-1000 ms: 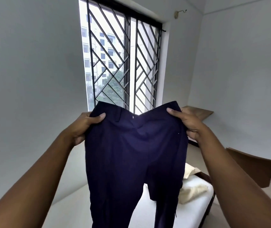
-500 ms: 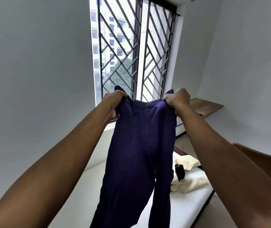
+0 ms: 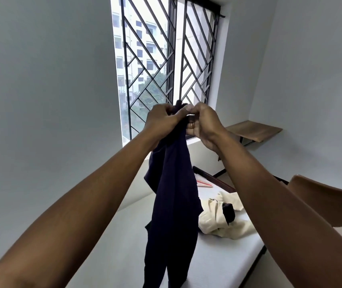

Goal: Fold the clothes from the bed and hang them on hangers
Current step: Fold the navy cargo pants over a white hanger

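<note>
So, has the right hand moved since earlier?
Yes: the right hand came left, from beside the window grille to before it, meeting the left hand on the trousers.

Open air fills the left of the frame up to the wall (image 3: 41,100). At centre the hanging navy trousers (image 3: 172,204) screen the mattress (image 3: 217,265); right of them a cream garment (image 3: 213,223) lies, and a wooden chair back (image 3: 321,200) crowds the right edge.

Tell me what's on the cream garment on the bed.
A small dark item lies on the cream garment. What it is, and anything under the folds, cannot be seen.
</note>
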{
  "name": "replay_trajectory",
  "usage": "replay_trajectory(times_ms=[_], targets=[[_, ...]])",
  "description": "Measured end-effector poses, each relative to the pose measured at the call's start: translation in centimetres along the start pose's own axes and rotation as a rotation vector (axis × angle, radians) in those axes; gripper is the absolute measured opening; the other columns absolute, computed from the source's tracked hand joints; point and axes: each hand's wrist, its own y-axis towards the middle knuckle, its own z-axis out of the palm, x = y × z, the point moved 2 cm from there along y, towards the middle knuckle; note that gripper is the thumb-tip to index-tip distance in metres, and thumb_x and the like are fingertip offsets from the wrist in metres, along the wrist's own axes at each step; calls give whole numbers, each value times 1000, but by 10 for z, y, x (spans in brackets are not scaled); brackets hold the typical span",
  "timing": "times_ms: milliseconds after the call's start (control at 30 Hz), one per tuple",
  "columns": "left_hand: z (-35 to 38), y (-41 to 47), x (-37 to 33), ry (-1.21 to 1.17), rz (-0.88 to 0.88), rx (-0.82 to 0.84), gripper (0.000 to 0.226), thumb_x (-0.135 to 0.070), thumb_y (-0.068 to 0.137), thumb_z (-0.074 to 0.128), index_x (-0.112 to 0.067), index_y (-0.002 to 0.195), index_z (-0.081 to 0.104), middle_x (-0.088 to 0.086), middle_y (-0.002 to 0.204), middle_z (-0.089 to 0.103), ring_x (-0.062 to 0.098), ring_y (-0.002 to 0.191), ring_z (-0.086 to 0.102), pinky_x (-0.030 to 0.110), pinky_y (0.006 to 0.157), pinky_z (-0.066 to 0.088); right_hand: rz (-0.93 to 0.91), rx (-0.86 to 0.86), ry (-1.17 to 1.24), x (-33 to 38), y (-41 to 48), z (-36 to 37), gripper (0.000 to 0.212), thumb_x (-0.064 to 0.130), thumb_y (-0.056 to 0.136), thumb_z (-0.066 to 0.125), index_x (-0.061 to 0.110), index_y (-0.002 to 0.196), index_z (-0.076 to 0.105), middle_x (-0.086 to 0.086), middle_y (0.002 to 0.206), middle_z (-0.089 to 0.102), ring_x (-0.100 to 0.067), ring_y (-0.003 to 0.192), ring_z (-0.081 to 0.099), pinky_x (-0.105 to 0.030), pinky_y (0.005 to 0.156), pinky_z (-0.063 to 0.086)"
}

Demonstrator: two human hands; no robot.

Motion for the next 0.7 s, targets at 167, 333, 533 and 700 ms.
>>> replay_trajectory(times_ms=[167,333,533,700], targets=[[-14,8,-1,-13,70,-25,19,-9,85,66,-12,101,76,5,94,77,25,87,73,36,73,61,-101,-6,-114,1,-7,-24,41,-7,90,45,-4,124,68,-13,96,76,-23,86,75,-42,87,62],[-42,5,2,-492,86,262,36,3,92,63,-5,127,67,12,120,72,25,109,67,43,95,54,23,-250,-307,-50,-12,-85,78,30,82,88,13,148,50,6,143,53,-12,128,51,-47,113,45],[-65,0,28,-478,43,353,45,6,93,61,3,138,56,17,128,66,26,116,66,39,104,53,202,-7,49,-82,-16,-79,52,6,77,86,-4,126,70,-24,129,70,-35,115,71,-46,104,56],[-86,-3,61,-191,40,26,29,11,98,55,2,122,67,12,109,72,22,100,67,37,92,57,10,-142,-10,-52,-7,-75,37,-12,78,74,1,113,72,-20,105,76,-36,101,72,-49,99,57]])
